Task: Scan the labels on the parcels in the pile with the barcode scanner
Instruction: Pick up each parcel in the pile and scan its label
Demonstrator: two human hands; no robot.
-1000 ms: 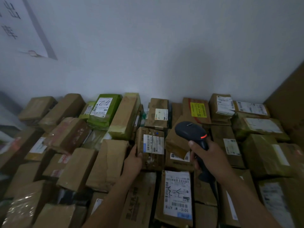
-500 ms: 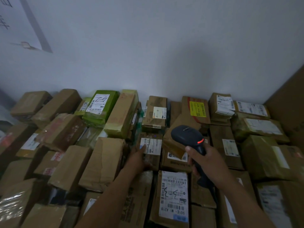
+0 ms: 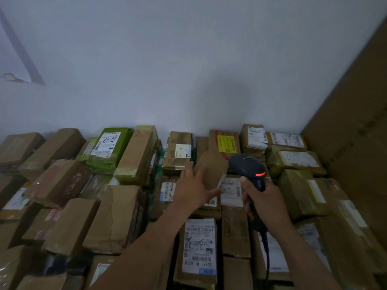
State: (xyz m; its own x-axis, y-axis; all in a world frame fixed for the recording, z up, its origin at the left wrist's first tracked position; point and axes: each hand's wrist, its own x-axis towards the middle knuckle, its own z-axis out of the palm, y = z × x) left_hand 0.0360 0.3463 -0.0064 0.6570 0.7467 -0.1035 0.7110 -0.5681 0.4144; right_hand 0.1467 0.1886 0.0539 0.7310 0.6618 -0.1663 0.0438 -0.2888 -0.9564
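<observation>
Scanner (image 3: 248,167) gripped in our right hand (image 3: 263,200) points at a mid-pile label (image 3: 231,189); our left hand (image 3: 193,188), fingers spread, reaches to steady that parcel (image 3: 211,168).

We see mostly brown cardboard parcels (image 3: 117,216), several bound in glossy yellowish tape. One green parcel (image 3: 124,141) stands out at the back, and its white label (image 3: 105,144) carries black barcodes and a black handwritten scrawl. A brown box (image 3: 213,143) bears a bright yellow label (image 3: 227,144) with a red stripe beneath it. We find the barcode scanner (image 3: 246,166) black, with a glowing orange-red strip. The near label (image 3: 199,245) is white with black print and a blue band at its edge. The wall (image 3: 188,59) is pale grey-white.
</observation>
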